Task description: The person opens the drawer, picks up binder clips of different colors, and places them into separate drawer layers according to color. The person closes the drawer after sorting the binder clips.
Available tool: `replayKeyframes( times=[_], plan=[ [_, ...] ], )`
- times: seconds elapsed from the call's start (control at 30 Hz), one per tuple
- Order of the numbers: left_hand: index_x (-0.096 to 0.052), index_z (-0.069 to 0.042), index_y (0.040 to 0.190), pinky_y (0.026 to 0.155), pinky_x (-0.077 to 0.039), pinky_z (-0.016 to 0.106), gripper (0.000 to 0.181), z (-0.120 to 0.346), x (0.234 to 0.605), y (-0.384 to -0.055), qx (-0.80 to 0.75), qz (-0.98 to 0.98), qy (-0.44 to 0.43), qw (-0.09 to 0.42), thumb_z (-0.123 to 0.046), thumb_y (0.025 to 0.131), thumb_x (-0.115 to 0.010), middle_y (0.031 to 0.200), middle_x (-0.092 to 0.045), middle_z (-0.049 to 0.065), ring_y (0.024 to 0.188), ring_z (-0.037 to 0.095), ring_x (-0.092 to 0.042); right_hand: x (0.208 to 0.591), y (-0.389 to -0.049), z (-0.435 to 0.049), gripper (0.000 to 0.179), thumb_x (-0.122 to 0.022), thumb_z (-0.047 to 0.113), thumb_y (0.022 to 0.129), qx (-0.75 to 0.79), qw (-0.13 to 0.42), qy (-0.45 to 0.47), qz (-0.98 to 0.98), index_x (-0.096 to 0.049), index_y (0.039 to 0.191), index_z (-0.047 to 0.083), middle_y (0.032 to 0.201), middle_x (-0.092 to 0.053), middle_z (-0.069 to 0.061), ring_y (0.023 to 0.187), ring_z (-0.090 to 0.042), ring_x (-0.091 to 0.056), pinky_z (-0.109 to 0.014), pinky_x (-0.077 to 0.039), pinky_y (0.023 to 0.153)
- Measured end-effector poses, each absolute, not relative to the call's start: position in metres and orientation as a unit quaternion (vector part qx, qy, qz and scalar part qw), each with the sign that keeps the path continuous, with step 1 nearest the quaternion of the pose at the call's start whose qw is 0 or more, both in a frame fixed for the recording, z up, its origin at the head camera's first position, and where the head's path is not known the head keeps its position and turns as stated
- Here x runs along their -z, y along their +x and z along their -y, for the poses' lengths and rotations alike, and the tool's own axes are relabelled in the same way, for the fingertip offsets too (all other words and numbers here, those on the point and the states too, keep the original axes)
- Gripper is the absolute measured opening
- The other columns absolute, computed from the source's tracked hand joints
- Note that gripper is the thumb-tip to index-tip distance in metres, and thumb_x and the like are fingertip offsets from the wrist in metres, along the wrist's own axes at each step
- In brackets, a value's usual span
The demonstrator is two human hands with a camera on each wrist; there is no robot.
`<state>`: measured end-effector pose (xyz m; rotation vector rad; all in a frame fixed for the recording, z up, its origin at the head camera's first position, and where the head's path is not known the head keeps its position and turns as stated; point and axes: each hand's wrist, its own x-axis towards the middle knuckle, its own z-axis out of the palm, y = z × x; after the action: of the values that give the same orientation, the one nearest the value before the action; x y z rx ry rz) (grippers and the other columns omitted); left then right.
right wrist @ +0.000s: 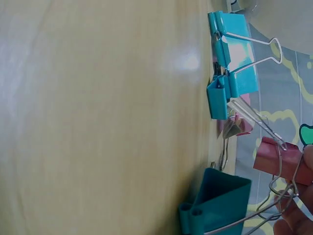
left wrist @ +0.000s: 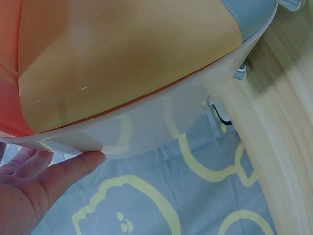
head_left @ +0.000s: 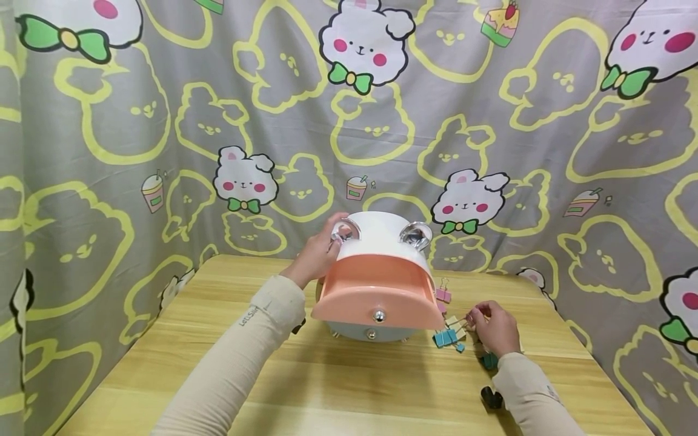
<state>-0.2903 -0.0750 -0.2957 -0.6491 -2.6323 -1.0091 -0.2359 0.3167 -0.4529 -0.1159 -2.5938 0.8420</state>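
Observation:
A small round-topped drawer box (head_left: pixel 376 233) with a white casing and two silver ears stands on the table. Its upper orange drawer (head_left: pixel 382 303) is pulled out; the lower blue-grey drawer (head_left: pixel 351 331) sits beneath. At the box's upper left, my left hand (head_left: pixel 320 251) grips it by the silver ear, thumb on the casing's edge in the left wrist view. To the right of the box, my right hand (head_left: pixel 495 327) pinches a red binder clip (right wrist: pixel 281 159). Blue binder clips (right wrist: pixel 237 54) lie beside it, and a dark teal one (right wrist: pixel 220 203) is nearest the wrist camera.
Pink binder clips (head_left: pixel 443 295) and a pale yellow one (head_left: pixel 459 330) lie at the box's right side. A black object (head_left: pixel 492 398) is by the right sleeve. A patterned grey curtain (head_left: pixel 305 133) hangs behind the wooden table (head_left: pixel 305 393).

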Motion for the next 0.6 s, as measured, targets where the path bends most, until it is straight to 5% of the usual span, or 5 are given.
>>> replayKeyframes(
  times=[0.27,0.6],
  plan=[
    [-0.022,-0.031,0.147,0.076,-0.048,0.048,0.053,0.075,0.298,-0.291,0.354,0.9,-0.222,0.123,-0.013,0.101,-0.041,0.107,-0.061,0.023,0.075,0.033,-0.058,0.447,-0.233,-0.316,0.027,-0.051,0.021,0.1,-0.317,0.196,-0.061,0.926,-0.058,0.111,-0.003,0.102,-0.062,-0.024,0.096,-0.041,-0.057,-0.056,-0.042,0.083],
    [-0.023,-0.031,0.147,0.072,-0.048,0.046,0.053,0.075,0.298,-0.291,0.356,0.899,-0.223,0.123,-0.013,0.101,-0.04,0.096,-0.061,0.022,0.068,0.032,-0.056,0.438,-0.23,-0.316,0.026,-0.052,0.021,0.1,-0.334,0.205,-0.08,0.916,-0.058,0.11,-0.003,0.095,-0.062,-0.018,0.092,-0.037,-0.058,-0.054,-0.044,0.08]
  ],
)
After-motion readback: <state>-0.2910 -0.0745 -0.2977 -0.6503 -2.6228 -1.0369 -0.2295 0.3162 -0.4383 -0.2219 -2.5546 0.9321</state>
